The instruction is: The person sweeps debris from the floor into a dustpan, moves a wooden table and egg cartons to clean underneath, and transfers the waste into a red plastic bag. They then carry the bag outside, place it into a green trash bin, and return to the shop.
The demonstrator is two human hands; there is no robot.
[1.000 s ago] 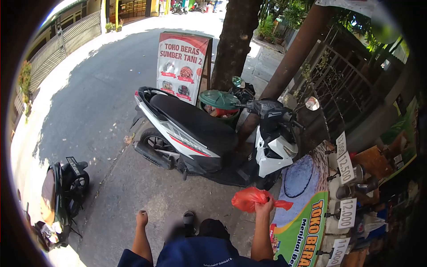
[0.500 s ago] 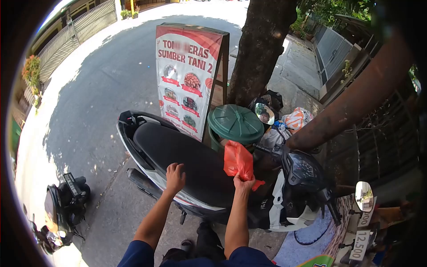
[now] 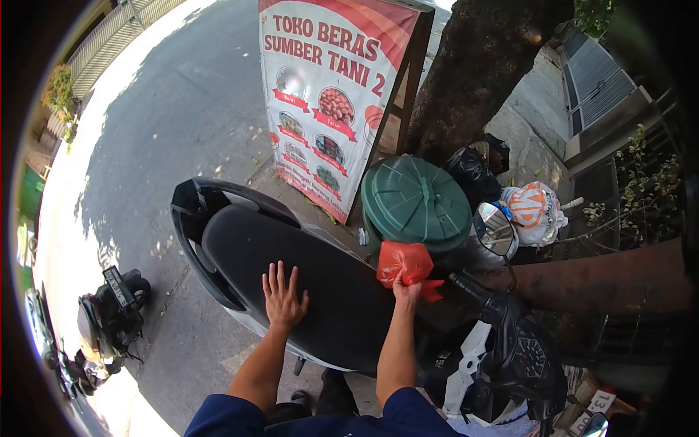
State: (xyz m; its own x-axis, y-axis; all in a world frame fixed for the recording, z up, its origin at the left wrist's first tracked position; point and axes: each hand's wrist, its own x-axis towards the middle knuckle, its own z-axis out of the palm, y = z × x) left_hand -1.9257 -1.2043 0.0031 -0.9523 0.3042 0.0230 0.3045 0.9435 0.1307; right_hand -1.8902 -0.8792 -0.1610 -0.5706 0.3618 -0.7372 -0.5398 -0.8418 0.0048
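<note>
My left hand point(image 3: 284, 298) is over the black seat point(image 3: 255, 244) of a parked scooter, palm down and fingers spread, seemingly resting on it. A red plastic bag point(image 3: 405, 264) is gripped at its gathered neck by my right hand point(image 3: 406, 289), its loose ends sticking out to the right. The bag is held above the far side of the scooter, in front of a green lidded bin point(image 3: 416, 200). What the bag contains is hidden. To the right of my right hand is the scooter's handlebar grip point(image 3: 470, 286).
Behind the seat stands a banner sign point(image 3: 320, 102), beside a tree trunk point(image 3: 484, 80). A black bag point(image 3: 473, 175) and a white-orange bag point(image 3: 535, 211) lie past the bin. A rusty pole point(image 3: 611, 280) is at the right; another motorcycle point(image 3: 109, 313) stands at the left.
My left hand has spread its fingers flat over the seat. My right hand still holds the red bag, now closer to the bin. The view has tilted down and shifted.
</note>
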